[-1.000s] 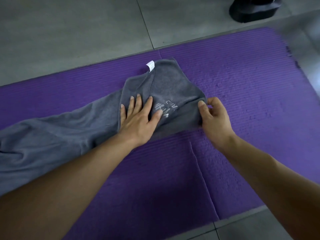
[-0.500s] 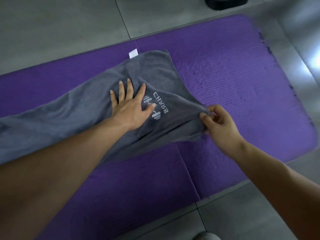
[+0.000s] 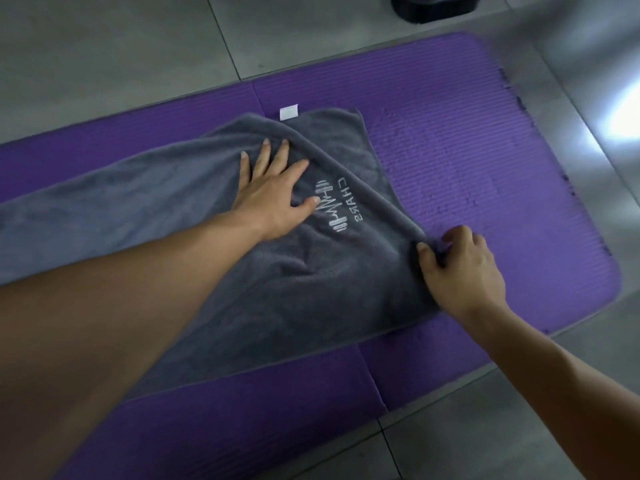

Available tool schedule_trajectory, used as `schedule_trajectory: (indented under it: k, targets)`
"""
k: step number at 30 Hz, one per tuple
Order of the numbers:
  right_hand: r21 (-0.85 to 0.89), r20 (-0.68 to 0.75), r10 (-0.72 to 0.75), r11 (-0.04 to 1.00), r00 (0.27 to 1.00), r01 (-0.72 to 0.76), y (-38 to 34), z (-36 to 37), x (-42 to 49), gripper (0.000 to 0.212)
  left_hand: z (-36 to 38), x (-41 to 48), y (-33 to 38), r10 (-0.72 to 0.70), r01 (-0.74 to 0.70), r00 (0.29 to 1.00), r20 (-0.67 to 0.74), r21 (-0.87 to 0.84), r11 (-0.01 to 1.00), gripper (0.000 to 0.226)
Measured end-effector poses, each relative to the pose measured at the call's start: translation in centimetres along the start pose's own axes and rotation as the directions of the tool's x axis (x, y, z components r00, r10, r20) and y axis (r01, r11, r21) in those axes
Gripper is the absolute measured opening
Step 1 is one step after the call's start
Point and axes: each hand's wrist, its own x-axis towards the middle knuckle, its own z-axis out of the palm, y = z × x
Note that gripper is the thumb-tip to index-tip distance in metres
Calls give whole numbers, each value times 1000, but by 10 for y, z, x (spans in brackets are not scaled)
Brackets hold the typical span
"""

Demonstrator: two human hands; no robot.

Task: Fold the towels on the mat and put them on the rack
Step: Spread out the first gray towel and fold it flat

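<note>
A long grey towel (image 3: 311,289) with a white embroidered logo and a white label at its far edge lies across the purple mat (image 3: 485,150). Its left part runs off the frame. My left hand (image 3: 273,192) presses flat on the towel just left of the logo, fingers spread. My right hand (image 3: 460,268) pinches the towel's right edge at a fold that runs diagonally up to the label. The rack is not in view.
Grey floor tiles (image 3: 104,46) surround the mat. A dark object (image 3: 436,6) stands on the floor beyond the mat's far edge. A bright patch of light (image 3: 620,123) falls on the tiles at the right.
My right hand has pulled the towel's edge toward the right and nearer me, so the towel lies wider and flatter. My left hand stays pressed flat by the logo.
</note>
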Motion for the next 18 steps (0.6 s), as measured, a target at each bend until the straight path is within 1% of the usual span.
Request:
schedule_trajectory:
  k: [1, 3, 4, 5, 6, 7, 9, 10, 12, 13, 14, 16, 18]
  targets:
    - [19, -72, -104, 994, 992, 106, -7, -1, -1, 42, -2, -5, -3, 13, -15, 998, -57, -38, 999, 68]
    - [76, -177, -312, 941, 934, 329, -32, -2, 5, 34, -8, -16, -16, -9, -10, 974, -225, -81, 997, 52]
    - [124, -184, -368, 911, 911, 393, -48, 0, 14, 29, -14, -21, -27, -51, 27, 948, -315, -81, 996, 46]
    - [185, -171, -390, 890, 905, 418, -68, -1, 24, 27, -20, -26, -43, -109, 86, 917, -384, -77, 993, 43]
    - [253, -153, -381, 877, 912, 409, -89, 1, 39, 27, -27, -30, -59, -179, 161, 889, -422, -78, 984, 41]
    - [318, -130, -351, 871, 927, 374, -110, 1, 55, 28, -34, -33, -76, -258, 247, 865, -429, -84, 965, 42]
    - [484, -79, -240, 839, 968, 247, -149, 2, 89, 31, -45, -40, -104, -388, 388, 833, -394, -84, 918, 47]
    - [564, -59, -185, 805, 981, 186, -164, 3, 106, 32, -49, -43, -113, -417, 418, 828, -375, -84, 905, 48]
    - [656, -16, -125, 747, 992, 105, -185, 9, 130, 41, -52, -45, -124, -443, 434, 827, -346, -108, 894, 50]
    - [672, 0, -125, 735, 992, 92, -193, 13, 137, 46, -53, -45, -127, -457, 438, 824, -336, -135, 889, 50]
    - [658, 7, -136, 747, 991, 98, -198, 19, 145, 49, -53, -43, -131, -469, 438, 817, -334, -168, 883, 49]
    - [556, 8, -162, 821, 987, 131, -202, 29, 156, 52, -54, -39, -138, -495, 426, 794, -352, -258, 867, 44]
    - [428, -2, -192, 887, 981, 175, -204, 35, 161, 42, -56, -35, -143, -539, 439, 759, -365, -324, 838, 35]
